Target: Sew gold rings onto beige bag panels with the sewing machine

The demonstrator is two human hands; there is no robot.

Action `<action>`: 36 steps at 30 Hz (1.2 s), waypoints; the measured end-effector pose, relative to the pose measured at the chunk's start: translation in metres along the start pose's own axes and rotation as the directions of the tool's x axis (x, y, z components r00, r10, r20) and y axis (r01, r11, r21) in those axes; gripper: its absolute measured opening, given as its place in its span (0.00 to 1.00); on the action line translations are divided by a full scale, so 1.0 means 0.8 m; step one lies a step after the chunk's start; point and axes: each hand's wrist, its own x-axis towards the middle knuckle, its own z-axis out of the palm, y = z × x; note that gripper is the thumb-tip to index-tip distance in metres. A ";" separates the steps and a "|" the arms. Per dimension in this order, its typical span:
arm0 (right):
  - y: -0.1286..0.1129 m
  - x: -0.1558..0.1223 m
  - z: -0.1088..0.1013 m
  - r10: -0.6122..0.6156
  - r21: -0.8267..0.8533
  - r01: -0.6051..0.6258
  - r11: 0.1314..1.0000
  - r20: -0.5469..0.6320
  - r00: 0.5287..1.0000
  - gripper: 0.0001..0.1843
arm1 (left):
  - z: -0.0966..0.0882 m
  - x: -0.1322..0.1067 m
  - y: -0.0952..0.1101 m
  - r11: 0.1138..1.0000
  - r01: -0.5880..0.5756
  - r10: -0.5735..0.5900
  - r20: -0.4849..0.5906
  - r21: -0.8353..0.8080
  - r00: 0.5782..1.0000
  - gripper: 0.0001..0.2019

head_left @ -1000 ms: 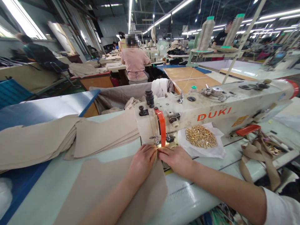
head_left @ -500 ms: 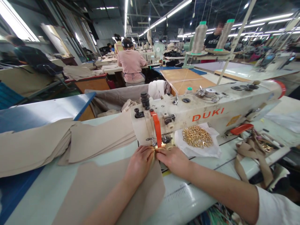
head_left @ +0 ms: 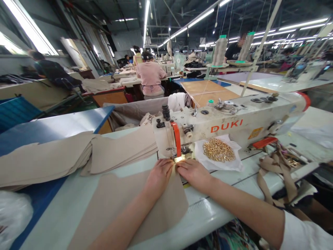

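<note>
A beige fabric panel (head_left: 122, 194) lies on the pale green table of a sewing machine (head_left: 229, 118), its upper corner at the lit needle area. My left hand (head_left: 159, 176) is closed on the panel's edge, fingers bent and pressed together just in front of the presser foot. Close beside it, my right hand (head_left: 195, 174) pinches the same edge from the right. The two hands' fingertips almost meet. Their grip and the needle tip are partly hidden by my fingers. An orange guard strip (head_left: 176, 138) hangs down above the fingertips.
Gold metal rings (head_left: 219, 150) are heaped on white paper (head_left: 234, 165) right of the needle. Beige panel stacks (head_left: 122, 149) lie to the left. Beige straps (head_left: 279, 170) sit at the table's right. A clear plastic bag (head_left: 14, 215) is at lower left. Another person (head_left: 151, 74) sits ahead.
The camera view has turned slightly left, bringing the plastic bag into view. Both hands stay at the needle with the fabric, and little else has visibly moved.
</note>
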 end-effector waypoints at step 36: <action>0.004 0.008 0.001 -0.058 0.010 0.058 0.998 0.072 0.996 0.03 | -0.002 -0.013 -0.015 0.923 -0.250 0.205 0.178 0.293 0.963 0.19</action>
